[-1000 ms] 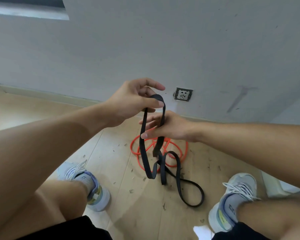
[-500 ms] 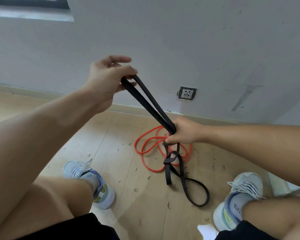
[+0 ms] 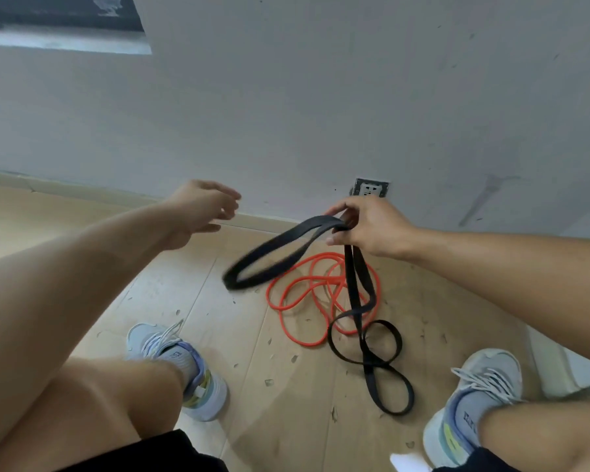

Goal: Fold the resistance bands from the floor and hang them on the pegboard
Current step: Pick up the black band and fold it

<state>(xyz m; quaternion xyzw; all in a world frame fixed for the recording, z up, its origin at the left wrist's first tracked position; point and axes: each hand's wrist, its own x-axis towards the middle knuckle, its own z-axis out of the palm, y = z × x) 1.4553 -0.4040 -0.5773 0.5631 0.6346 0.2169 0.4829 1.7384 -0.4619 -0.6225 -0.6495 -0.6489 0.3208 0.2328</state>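
Observation:
My right hand (image 3: 368,226) grips a black resistance band (image 3: 355,294) near its middle. One loop of the band sticks out to the left in the air, blurred. The rest hangs down and lies twisted in loops on the wooden floor. My left hand (image 3: 201,209) is off to the left with its fingers spread, holding nothing and apart from the band. An orange resistance band (image 3: 300,301) lies tangled in coils on the floor under the black one.
A grey wall with a socket (image 3: 370,188) rises just behind the bands. My two shoes (image 3: 181,366) stand on the wooden floor, which is littered with small scraps. A white object (image 3: 559,366) sits at the right edge.
My left hand has let go of the black band's upper loop and moved away to the left. That loop now drops from my right hand, which has risen a little.

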